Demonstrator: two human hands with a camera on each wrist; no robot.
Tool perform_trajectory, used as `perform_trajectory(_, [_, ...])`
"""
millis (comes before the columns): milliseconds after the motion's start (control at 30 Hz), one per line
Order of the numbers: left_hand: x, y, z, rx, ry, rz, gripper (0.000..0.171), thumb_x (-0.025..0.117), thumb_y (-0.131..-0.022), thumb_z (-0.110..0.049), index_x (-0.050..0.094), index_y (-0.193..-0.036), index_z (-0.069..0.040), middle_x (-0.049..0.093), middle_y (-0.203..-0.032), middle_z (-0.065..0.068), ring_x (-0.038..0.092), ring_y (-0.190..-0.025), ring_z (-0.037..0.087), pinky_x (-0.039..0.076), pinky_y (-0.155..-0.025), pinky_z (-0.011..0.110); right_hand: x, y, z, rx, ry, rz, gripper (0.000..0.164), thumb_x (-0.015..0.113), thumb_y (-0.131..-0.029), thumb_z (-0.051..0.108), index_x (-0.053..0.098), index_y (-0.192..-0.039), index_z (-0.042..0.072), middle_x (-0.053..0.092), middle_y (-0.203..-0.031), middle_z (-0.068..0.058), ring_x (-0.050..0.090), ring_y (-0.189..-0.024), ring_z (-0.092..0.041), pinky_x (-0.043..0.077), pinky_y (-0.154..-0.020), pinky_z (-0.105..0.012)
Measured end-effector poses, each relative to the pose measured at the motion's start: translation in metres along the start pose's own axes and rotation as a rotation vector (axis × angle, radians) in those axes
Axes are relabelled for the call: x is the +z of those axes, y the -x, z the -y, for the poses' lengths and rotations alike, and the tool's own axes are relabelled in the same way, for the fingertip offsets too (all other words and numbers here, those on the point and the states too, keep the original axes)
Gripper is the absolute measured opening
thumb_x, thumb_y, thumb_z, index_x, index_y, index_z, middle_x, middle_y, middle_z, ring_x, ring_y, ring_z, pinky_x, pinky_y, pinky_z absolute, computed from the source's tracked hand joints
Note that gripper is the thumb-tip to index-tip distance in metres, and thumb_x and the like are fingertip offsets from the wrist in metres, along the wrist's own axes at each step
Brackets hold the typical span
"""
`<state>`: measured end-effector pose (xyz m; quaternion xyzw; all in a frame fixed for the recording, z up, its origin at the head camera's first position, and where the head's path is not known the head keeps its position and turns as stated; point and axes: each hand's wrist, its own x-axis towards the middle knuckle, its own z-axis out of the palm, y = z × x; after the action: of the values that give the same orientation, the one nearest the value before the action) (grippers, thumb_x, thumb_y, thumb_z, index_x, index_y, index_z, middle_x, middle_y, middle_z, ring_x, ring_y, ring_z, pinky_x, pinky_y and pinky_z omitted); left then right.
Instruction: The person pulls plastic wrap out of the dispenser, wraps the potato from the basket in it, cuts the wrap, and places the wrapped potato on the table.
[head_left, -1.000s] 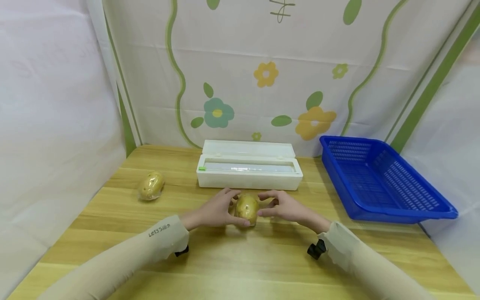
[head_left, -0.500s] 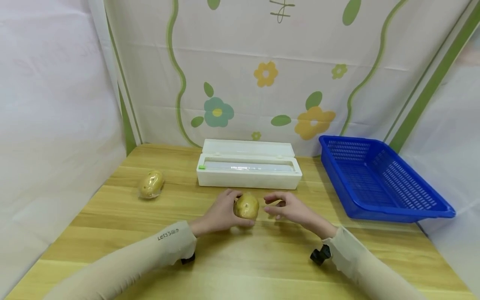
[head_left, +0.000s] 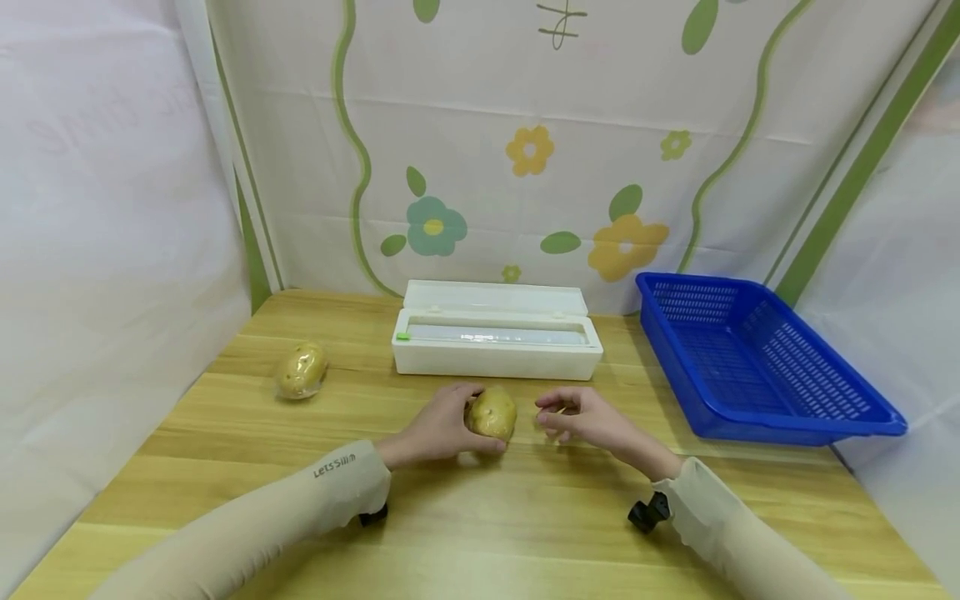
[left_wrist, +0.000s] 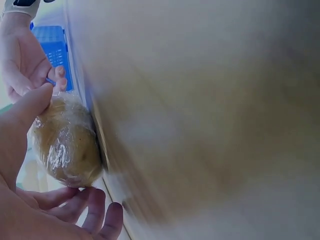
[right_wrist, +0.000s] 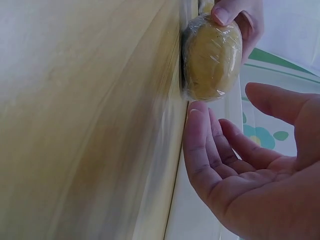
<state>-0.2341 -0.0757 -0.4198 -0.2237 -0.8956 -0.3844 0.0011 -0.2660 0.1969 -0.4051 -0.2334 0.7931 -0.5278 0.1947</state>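
A potato (head_left: 492,413) wrapped in clear film is at the middle of the table. My left hand (head_left: 442,425) holds it from the left, thumb at the near side and fingers at the far side. Glossy, wrinkled film shows on the potato (left_wrist: 67,142) in the left wrist view. To the right of it, apart from it, my right hand (head_left: 588,419) is held with loosely bent fingers and nothing in them. In the right wrist view, the fingertips (right_wrist: 197,112) of this hand are just short of the potato (right_wrist: 212,60). A second wrapped potato (head_left: 302,371) lies at the left.
Behind the hands stands a white cling film box (head_left: 495,361), its lid raised, with a roll (head_left: 498,335) inside and a green tab at its left. A blue plastic basket (head_left: 795,429) occupies the right side of the wooden table (head_left: 480,533). A flowered cloth hangs behind.
My right hand has drawn away from the potato to the right. My left hand has stayed on the potato, which has hardly moved.
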Motion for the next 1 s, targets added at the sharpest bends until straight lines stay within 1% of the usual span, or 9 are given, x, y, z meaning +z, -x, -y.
perform_trajectory(167, [-0.001,-0.003,0.002,0.002,-0.009,-0.005,0.088,0.088,-0.068,-0.050,0.054,-0.133,-0.003,0.059,-0.117,0.003,0.054,-0.101,0.016,0.047,-0.085,0.036,0.000,0.001,-0.001,0.009,-0.006,0.009,0.042,0.067,-0.096,0.017,0.056,-0.125,-0.012,0.062,-0.108,-0.025,0.064,-0.089,-0.039,0.056,-0.071,-0.042])
perform_trajectory(267, [-0.002,-0.004,0.001,-0.005,-0.045,-0.016,0.087,0.087,-0.067,-0.054,0.055,-0.131,-0.004,0.059,-0.115,0.002,0.053,-0.102,0.017,0.046,-0.086,0.037,-0.001,0.002,-0.002,0.011,-0.016,0.015,0.043,0.066,-0.096,0.016,0.055,-0.126,-0.013,0.062,-0.108,-0.026,0.064,-0.089,-0.039,0.056,-0.071,-0.041])
perform_trajectory(400, [-0.005,-0.003,0.000,-0.006,-0.072,-0.022,0.086,0.086,-0.068,-0.054,0.055,-0.131,-0.003,0.059,-0.117,0.004,0.052,-0.104,0.021,0.044,-0.088,0.041,-0.002,0.003,-0.001,0.010,-0.019,0.015,0.045,0.066,-0.096,0.017,0.054,-0.127,-0.014,0.062,-0.109,-0.027,0.064,-0.090,-0.040,0.056,-0.071,-0.041])
perform_trajectory(467, [-0.010,-0.002,-0.001,0.013,-0.081,-0.031,0.087,0.086,-0.068,-0.052,0.055,-0.133,-0.002,0.059,-0.121,0.006,0.051,-0.108,0.024,0.043,-0.090,0.044,-0.003,0.003,0.000,0.010,-0.014,0.013,0.045,0.066,-0.097,0.017,0.053,-0.127,-0.014,0.062,-0.109,-0.027,0.064,-0.090,-0.040,0.056,-0.071,-0.041])
perform_trajectory(567, [-0.017,-0.001,-0.001,0.061,-0.108,-0.060,0.085,0.086,-0.069,-0.051,0.057,-0.134,-0.005,0.059,-0.124,0.005,0.051,-0.110,0.024,0.041,-0.091,0.047,-0.003,0.003,0.001,0.009,-0.003,0.008,0.044,0.065,-0.097,0.016,0.053,-0.128,-0.014,0.062,-0.109,-0.026,0.063,-0.090,-0.040,0.056,-0.071,-0.041])
perform_trajectory(733, [-0.035,-0.001,0.000,0.184,-0.098,-0.163,0.079,0.088,-0.068,-0.048,0.058,-0.131,-0.009,0.061,-0.120,0.001,0.055,-0.106,0.018,0.046,-0.087,0.041,-0.004,0.003,0.001,0.016,-0.004,-0.002,0.043,0.065,-0.097,0.014,0.054,-0.127,-0.014,0.063,-0.108,-0.026,0.063,-0.090,-0.040,0.056,-0.072,-0.041])
perform_trajectory(833, [-0.051,0.001,-0.001,0.239,-0.078,-0.254,0.079,0.089,-0.068,-0.045,0.058,-0.130,-0.008,0.058,-0.121,0.001,0.056,-0.104,0.017,0.049,-0.083,0.039,-0.006,0.002,-0.001,0.019,-0.004,0.000,0.043,0.065,-0.097,0.014,0.054,-0.127,-0.014,0.063,-0.108,-0.026,0.063,-0.090,-0.039,0.056,-0.072,-0.041])
perform_trajectory(900, [-0.063,0.002,0.000,0.252,-0.063,-0.316,0.080,0.090,-0.068,-0.043,0.057,-0.131,-0.007,0.057,-0.121,0.002,0.055,-0.103,0.018,0.048,-0.083,0.040,-0.007,0.002,-0.002,0.019,-0.001,0.003,0.044,0.065,-0.097,0.015,0.054,-0.128,-0.014,0.063,-0.108,-0.026,0.063,-0.090,-0.039,0.056,-0.072,-0.042])
perform_trajectory(1000, [-0.081,0.005,0.004,0.235,-0.063,-0.396,0.083,0.091,-0.067,-0.041,0.055,-0.133,-0.005,0.056,-0.122,0.005,0.054,-0.105,0.021,0.046,-0.085,0.044,-0.009,0.003,-0.002,0.018,0.011,-0.003,0.045,0.065,-0.097,0.017,0.054,-0.128,-0.013,0.063,-0.108,-0.025,0.064,-0.091,-0.038,0.056,-0.073,-0.042])
